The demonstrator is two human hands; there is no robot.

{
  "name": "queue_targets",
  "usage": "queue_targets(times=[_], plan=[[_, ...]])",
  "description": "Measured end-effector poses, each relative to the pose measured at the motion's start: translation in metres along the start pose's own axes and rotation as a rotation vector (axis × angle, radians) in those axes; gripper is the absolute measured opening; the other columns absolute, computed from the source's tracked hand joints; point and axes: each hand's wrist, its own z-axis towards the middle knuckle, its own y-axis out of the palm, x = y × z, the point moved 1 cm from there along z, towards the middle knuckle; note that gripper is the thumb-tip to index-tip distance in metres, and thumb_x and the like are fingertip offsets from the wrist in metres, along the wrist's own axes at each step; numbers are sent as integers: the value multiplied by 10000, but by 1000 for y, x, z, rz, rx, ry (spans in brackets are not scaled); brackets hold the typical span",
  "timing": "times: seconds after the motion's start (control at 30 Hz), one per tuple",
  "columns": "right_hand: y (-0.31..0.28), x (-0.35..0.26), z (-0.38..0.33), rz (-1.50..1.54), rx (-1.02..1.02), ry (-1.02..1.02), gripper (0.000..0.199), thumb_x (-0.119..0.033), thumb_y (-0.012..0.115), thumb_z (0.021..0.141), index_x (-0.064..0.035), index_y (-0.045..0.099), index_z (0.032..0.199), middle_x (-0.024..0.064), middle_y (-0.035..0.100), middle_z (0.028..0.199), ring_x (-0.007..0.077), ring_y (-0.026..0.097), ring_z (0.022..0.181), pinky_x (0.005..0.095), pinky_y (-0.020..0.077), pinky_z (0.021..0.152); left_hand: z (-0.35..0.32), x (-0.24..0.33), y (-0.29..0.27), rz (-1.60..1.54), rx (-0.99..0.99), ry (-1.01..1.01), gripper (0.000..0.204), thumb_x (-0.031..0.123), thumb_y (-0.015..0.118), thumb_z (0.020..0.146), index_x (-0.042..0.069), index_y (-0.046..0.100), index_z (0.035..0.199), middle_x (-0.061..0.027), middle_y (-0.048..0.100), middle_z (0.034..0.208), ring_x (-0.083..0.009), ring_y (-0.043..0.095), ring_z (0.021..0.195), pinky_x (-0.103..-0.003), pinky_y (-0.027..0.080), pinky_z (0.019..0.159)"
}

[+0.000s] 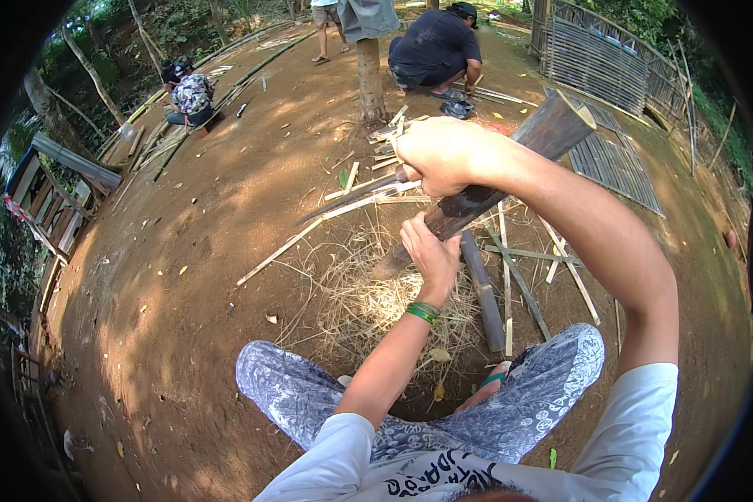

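My left hand (432, 249), with green bands at its wrist, is closed around the lower part of a dark, thick piece of wood (535, 146). The wood slants from its pale cut end at the upper right down toward a heap of shavings (376, 305). Above it, my right hand (448, 155) is wrapped round the handle of a machete (351, 197). The dark blade points left and slightly down, away from the wood. My right forearm passes over the wood and hides part of it.
A dark bamboo pole (484, 293) and several split strips (573, 272) lie right of the shavings. Ahead stands a tree trunk (370, 79). One person (435, 50) crouches beyond it, another (191, 94) sits far left. A slatted bamboo panel (617, 171) lies at the right.
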Motion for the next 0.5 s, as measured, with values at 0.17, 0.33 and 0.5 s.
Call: queue_targets(times=[0.17,0.33,0.5], plan=[[-53,-40,5,73,502,-143,192,-198,746,800,-17,702,847,222,685,740,395,709,783,470,556,729,-12,-45,-3,-26,11,-14,702,99,862,675,-46,482,1246,-232,531,1131,-437,522,1105,-500,431,965],[-117,-67,-10,242,695,-150,279,-267,756,842,-2,687,893,196,646,679,345,665,666,429,524,664,-12,-74,-16,-71,27,-4,698,144,870,683,-47,492,1239,-227,570,1117,-424,564,1077,-494,458,946],[-109,-35,-10,454,927,-139,322,-323,709,856,-1,717,848,196,683,709,352,692,691,444,544,696,20,-74,-40,-84,-84,-211,732,230,876,722,-34,483,1280,-224,601,1149,-413,587,1124,-478,473,970]])
